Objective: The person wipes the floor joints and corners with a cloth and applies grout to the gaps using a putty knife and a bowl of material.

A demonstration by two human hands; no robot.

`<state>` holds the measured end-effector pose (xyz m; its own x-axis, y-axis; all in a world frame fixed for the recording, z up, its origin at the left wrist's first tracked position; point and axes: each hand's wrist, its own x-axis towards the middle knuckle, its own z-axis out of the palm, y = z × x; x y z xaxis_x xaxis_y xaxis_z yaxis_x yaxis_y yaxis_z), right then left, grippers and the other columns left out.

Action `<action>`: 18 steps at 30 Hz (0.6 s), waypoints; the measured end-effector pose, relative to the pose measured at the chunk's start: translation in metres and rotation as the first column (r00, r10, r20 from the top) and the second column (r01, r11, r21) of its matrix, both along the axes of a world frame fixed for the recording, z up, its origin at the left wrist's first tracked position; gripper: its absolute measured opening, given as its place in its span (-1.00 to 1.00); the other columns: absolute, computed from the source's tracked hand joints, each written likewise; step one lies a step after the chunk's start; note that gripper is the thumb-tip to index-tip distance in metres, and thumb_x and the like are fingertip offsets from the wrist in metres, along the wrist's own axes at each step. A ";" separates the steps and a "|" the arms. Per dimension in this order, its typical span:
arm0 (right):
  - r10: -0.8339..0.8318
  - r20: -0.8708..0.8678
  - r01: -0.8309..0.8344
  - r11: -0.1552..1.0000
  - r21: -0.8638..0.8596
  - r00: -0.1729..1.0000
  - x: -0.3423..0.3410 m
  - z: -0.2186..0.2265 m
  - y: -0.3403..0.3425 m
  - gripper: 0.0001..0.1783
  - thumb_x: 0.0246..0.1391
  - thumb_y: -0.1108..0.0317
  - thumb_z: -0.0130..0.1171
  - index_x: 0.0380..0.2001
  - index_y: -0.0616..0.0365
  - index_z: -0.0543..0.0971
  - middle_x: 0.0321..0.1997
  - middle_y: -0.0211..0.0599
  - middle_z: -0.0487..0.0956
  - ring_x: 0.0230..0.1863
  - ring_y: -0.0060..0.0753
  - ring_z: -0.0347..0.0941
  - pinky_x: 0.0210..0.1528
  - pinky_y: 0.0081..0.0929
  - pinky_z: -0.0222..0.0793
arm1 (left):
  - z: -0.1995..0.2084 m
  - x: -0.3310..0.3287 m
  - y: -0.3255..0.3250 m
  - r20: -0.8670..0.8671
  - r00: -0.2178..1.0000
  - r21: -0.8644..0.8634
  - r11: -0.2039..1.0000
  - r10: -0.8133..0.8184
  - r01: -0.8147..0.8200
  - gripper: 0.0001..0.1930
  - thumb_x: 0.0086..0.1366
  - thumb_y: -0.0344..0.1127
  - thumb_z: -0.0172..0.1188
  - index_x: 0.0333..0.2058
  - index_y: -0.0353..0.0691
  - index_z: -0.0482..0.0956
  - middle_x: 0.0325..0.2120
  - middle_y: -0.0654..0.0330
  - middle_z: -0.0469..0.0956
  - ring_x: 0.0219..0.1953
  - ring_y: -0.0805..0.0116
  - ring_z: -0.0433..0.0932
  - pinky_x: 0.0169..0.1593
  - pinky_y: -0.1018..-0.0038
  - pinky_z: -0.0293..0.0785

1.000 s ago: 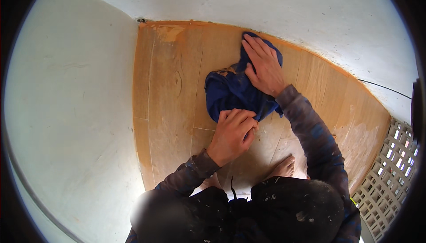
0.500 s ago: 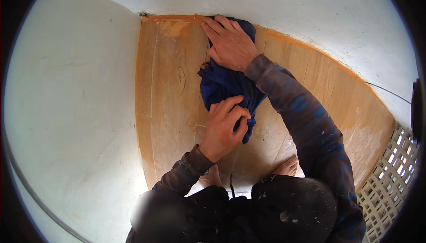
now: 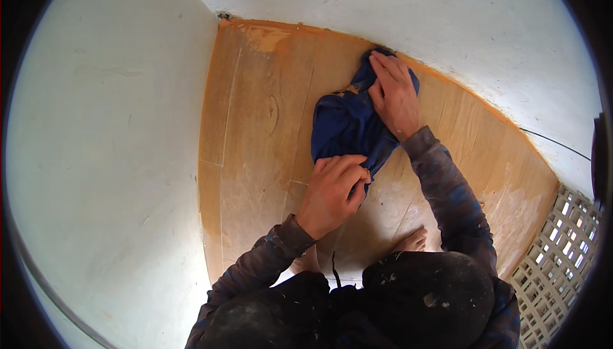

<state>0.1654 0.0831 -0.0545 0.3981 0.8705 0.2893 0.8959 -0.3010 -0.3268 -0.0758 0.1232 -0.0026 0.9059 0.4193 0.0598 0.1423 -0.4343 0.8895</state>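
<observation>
A dark blue cloth (image 3: 341, 122) lies bunched on the wood-look floor (image 3: 255, 113), its far end close to the base of the far wall. My right hand (image 3: 397, 97) lies on that far end, pressing it down with the fingers stretched out and nearly flat. The near end of the cloth is gathered in my left hand (image 3: 335, 189), whose fingers are curled round it. Part of the cloth is hidden beneath both hands.
White walls rise on the left (image 3: 108, 126) and at the far side (image 3: 447, 17). Orange-brown residue (image 3: 268, 36) marks the floor's edges. A lattice panel (image 3: 555, 253) stands at the lower right. My bare feet (image 3: 412, 240) are close below the hands.
My right hand has slid to the right along the far wall's base, taking the cloth's far end with it. The left hand has shifted slightly right and nearer, still gripping the cloth.
</observation>
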 end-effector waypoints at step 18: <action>0.036 0.104 -0.035 0.999 -0.015 0.994 -0.014 -0.004 0.044 -0.38 0.10 0.30 0.26 0.24 0.28 0.54 0.35 -0.14 0.53 0.36 -0.11 0.41 0.39 -0.16 0.29 | 0.001 0.004 0.001 -0.052 0.996 -0.024 0.997 0.076 -0.077 -0.84 0.19 -0.57 0.28 -0.27 -0.18 0.63 0.02 0.06 0.66 0.04 0.06 0.62 0.09 0.25 0.45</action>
